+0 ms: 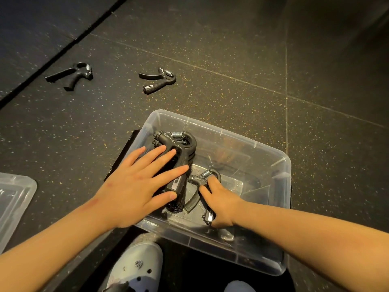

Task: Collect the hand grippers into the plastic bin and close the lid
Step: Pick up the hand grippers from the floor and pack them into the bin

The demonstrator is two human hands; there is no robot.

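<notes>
The clear plastic bin (210,243) sits on the dark floor (231,70), right in front of the person's shoe (136,268). Both hands are down inside it.

The left hand (143,182) is flat, with its fingers straight and spread wide. It presses on top of a stack of hand grippers (181,144) by the bin's left wall. It is not holding them. It is likely pushing them down and keeping them neat, so they take up less room and do not tip over.

The right hand (219,199) is lower, near the middle of the bin's bottom. Its fingers look curled around one handle of a single hand gripper (196,179). The spring end points to the far wall, the same way as the stack. That is probably so it can lie snug beside the stack.

The job is not done. Two more are out on the floor, past the bin's far wall. One floor gripper (157,80) is closer to the bin. The other floor gripper (69,77) lies further left, next to the dark line in the floor. Both are well apart from the bin.

A clear lid (14,199) waits on the floor to the left. It looks like it was put aside to keep the bin open for filling.
</notes>
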